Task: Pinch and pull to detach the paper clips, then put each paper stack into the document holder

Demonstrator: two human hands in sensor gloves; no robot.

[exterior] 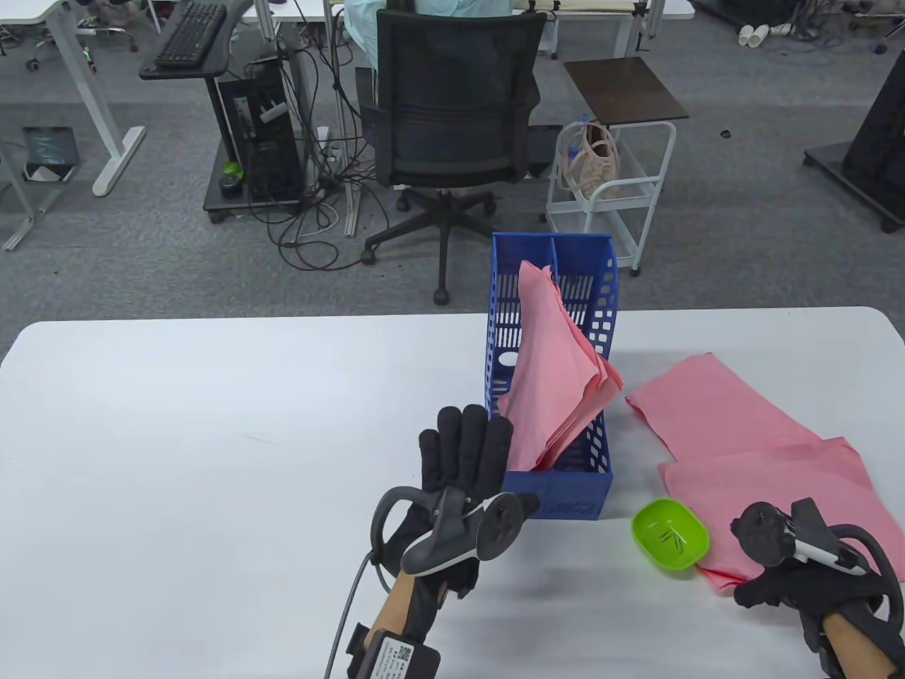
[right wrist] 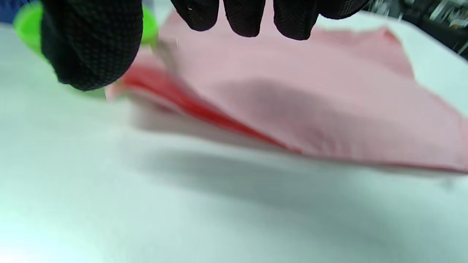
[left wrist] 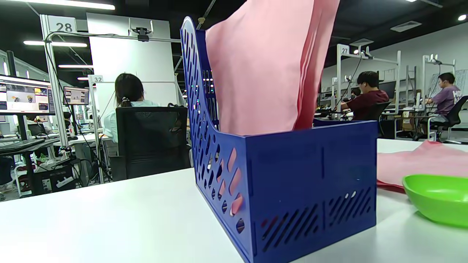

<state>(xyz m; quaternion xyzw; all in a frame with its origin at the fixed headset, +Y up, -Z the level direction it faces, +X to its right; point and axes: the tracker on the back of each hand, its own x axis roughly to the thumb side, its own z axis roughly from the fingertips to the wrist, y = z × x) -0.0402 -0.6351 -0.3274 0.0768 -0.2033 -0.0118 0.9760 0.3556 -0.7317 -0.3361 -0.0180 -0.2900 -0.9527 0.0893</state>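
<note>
Left hand [exterior: 466, 453] flat-fingered, empty, at holder's 9 o'clock | right hand [exterior: 799, 587] over near pink stack [exterior: 778, 488], grip indeterminate | blue document holder [exterior: 558, 488] holds one stack | step: next stack | next: locate, pinch clip

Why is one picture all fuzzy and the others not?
The right wrist view is smeared: the pink paper stack and green dish look soft, the gloved fingers very close. The left wrist view shows the blue document holder crisply. The table view is sharp, evenly lit.
</note>
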